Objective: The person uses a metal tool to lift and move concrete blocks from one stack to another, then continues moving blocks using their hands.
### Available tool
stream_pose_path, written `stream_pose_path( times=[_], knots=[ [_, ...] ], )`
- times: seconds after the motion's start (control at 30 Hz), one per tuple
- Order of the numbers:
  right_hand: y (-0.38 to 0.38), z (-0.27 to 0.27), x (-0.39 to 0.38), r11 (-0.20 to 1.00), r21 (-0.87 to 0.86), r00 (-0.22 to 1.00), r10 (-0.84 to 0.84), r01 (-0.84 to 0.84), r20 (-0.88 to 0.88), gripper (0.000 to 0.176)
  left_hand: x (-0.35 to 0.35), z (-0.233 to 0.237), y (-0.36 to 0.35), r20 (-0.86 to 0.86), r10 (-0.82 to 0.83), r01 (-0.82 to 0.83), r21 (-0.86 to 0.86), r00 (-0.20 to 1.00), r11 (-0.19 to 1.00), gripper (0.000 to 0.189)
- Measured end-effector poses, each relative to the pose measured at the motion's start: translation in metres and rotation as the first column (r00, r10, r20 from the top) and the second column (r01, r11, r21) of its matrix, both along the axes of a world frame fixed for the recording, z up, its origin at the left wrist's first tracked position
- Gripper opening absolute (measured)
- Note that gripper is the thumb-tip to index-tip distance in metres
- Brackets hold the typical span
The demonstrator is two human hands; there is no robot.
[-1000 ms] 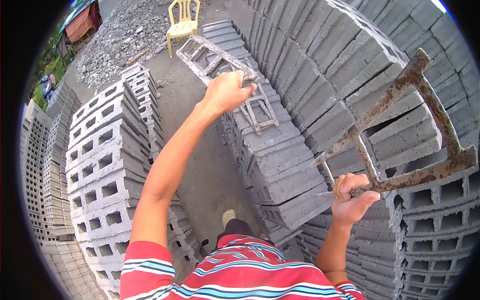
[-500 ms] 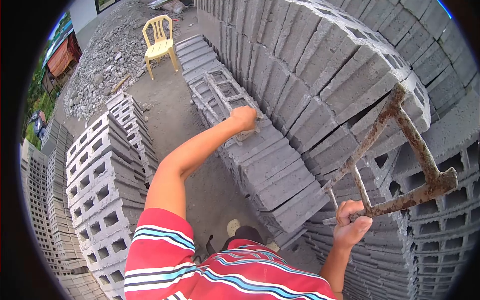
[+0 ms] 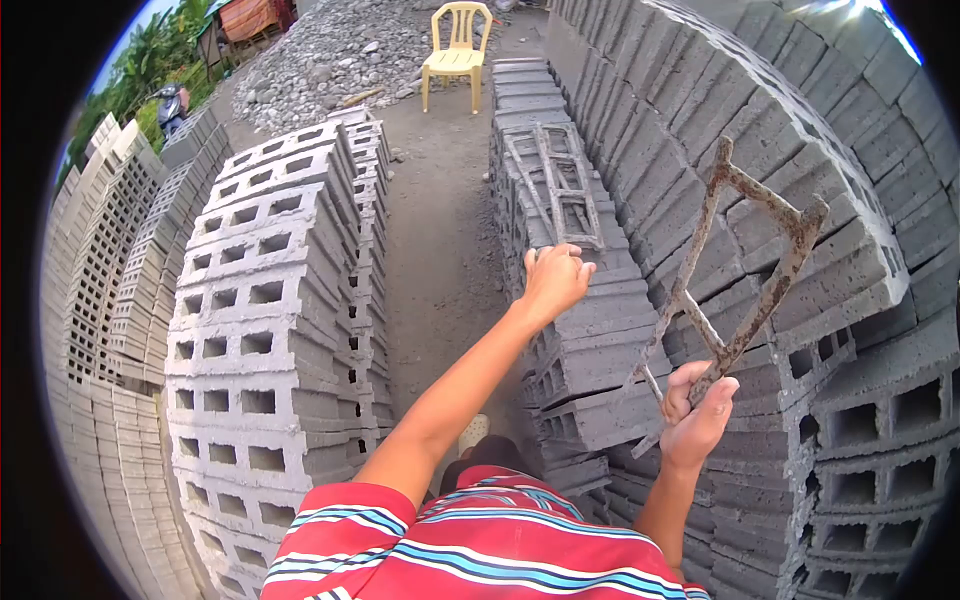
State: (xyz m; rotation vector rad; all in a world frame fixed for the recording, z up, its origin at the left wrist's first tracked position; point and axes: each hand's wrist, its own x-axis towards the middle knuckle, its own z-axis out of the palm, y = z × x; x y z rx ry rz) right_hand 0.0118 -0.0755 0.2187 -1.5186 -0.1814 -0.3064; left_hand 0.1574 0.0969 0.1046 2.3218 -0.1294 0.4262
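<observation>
A rusty metal frame with crossbars [image 3: 790, 262] is held up in my right hand [image 3: 692, 412], whose fingers wrap around its lower bar. My left hand [image 3: 560, 278] reaches forward over a low row of grey concrete blocks [image 3: 600, 345], with its fingers curled. Just beyond it lie grey, ladder-like metal frames [image 3: 568, 185] flat on top of the blocks. The left hand covers the near left corner of these frames; its fingertips are hidden, so its grip cannot be made out.
Tall stacks of concrete blocks rise on the right [image 3: 690, 130] and left [image 3: 245, 340]. A dirt path [image 3: 430, 220] runs between the rows. At its far end stand a yellow plastic chair [image 3: 455, 60] and a gravel pile [image 3: 335, 60]. A motorcycle [image 3: 172, 105] is at far left.
My view has turned, so the chair and path appear farther right. My left hand has drawn back toward the frames' near edge. The rusty frame in my right hand has tilted more upright.
</observation>
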Motion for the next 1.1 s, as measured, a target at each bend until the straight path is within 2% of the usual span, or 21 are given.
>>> stream_pose_path(
  times=[0.03, 0.1, 0.17, 0.2, 0.3, 0.33, 0.37, 0.43, 0.5, 0.57, 0.6, 0.67, 0.77, 0.83, 0.9, 0.93, 1.03, 1.07, 1.1],
  knots=[
    [-0.002, -0.002, -0.005, 0.998, 0.044, 0.998, 0.04, -0.038, -0.041, 0.061, -0.026, -0.005, 0.001, -0.008, 0.015, -0.016, -0.069, 1.0, 0.998, 0.018],
    [-0.01, -0.01, -0.018, 0.991, 0.032, 0.987, 0.132, -0.13, -0.087, 0.059, -0.073, -0.007, -0.006, 0.039, 0.091, -0.082, -0.195, 0.995, 0.977, 0.017],
    [-0.021, -0.016, -0.037, 0.981, 0.015, 0.972, 0.196, -0.196, -0.132, 0.058, -0.118, -0.008, -0.016, -0.089, 0.051, -0.089, -0.503, 0.995, 0.86, 0.017],
    [-0.027, -0.019, -0.046, 0.957, 0.024, 0.947, 0.289, -0.289, -0.142, 0.055, -0.141, -0.007, -0.022, -0.137, 0.008, -0.094, -0.636, 0.99, 0.766, 0.017],
    [-0.046, -0.03, -0.076, 0.87, 0.066, 0.855, 0.492, -0.489, -0.163, 0.048, -0.208, -0.004, -0.042, -0.126, 0.216, -0.243, -0.678, 0.968, 0.693, 0.02],
    [-0.049, -0.035, -0.085, 0.84, 0.041, 0.827, 0.54, -0.541, -0.155, 0.046, -0.231, -0.008, -0.044, -0.159, 0.283, -0.316, -0.646, 0.946, 0.695, 0.024],
    [-0.052, -0.041, -0.095, 0.814, 0.013, 0.804, 0.576, -0.58, -0.15, 0.045, -0.255, -0.01, -0.043, -0.187, 0.337, -0.378, -0.613, 0.923, 0.694, 0.028],
    [-0.051, -0.051, -0.117, 0.76, -0.039, 0.759, 0.642, -0.648, -0.105, 0.045, -0.298, -0.018, -0.043, -0.138, 0.47, -0.449, -0.611, 0.872, 0.653, 0.033],
    [-0.049, -0.053, -0.142, 0.686, -0.025, 0.678, 0.712, -0.727, -0.185, 0.045, -0.339, -0.016, -0.043, -0.154, 0.57, -0.573, -0.437, 0.807, 0.694, 0.034],
    [-0.042, -0.062, -0.162, 0.647, -0.068, 0.648, 0.743, -0.759, -0.168, 0.044, -0.375, -0.018, -0.044, -0.113, 0.627, -0.593, -0.486, 0.77, 0.641, 0.035],
    [-0.036, -0.066, -0.174, 0.644, -0.071, 0.648, 0.753, -0.762, -0.12, 0.043, -0.39, -0.018, -0.047, -0.182, 0.61, -0.574, -0.616, 0.771, 0.54, 0.036],
    [-0.029, -0.062, -0.197, 0.593, -0.086, 0.599, 0.789, -0.801, -0.137, 0.042, -0.424, -0.022, -0.053, -0.311, 0.553, -0.518, -0.813, 0.773, 0.267, 0.038],
    [-0.022, -0.057, -0.224, 0.501, -0.153, 0.522, 0.832, -0.852, -0.187, 0.036, -0.47, -0.029, -0.063, -0.313, 0.568, -0.559, -0.76, 0.761, 0.33, 0.04],
    [-0.018, -0.053, -0.239, 0.45, -0.204, 0.488, 0.847, -0.869, -0.213, 0.033, -0.495, -0.031, -0.065, -0.266, 0.596, -0.533, -0.779, 0.757, 0.33, 0.03],
    [-0.009, -0.055, -0.26, 0.539, -0.194, 0.566, 0.813, -0.82, -0.133, 0.029, -0.523, -0.029, -0.069, -0.248, 0.655, -0.544, -0.785, 0.714, 0.296, 0.026],
    [-0.005, -0.055, -0.268, 0.515, -0.232, 0.558, 0.809, -0.825, -0.186, 0.027, -0.541, -0.027, -0.067, -0.287, 0.661, -0.583, -0.763, 0.693, 0.28, 0.023],
    [0.007, -0.052, -0.305, 0.521, -0.17, 0.545, 0.825, -0.836, -0.15, 0.016, -0.588, -0.013, -0.075, -0.337, 0.616, -0.574, -0.785, 0.712, 0.234, 0.03],
    [0.013, -0.057, -0.319, 0.515, -0.119, 0.526, 0.844, -0.849, -0.1, 0.016, -0.602, -0.011, -0.078, -0.326, 0.602, -0.573, -0.771, 0.729, 0.277, 0.035],
    [0.014, -0.052, -0.333, 0.474, -0.09, 0.482, 0.859, -0.876, -0.173, 0.014, -0.616, -0.006, -0.081, -0.322, 0.574, -0.569, -0.758, 0.753, 0.32, 0.041]
  ],
)
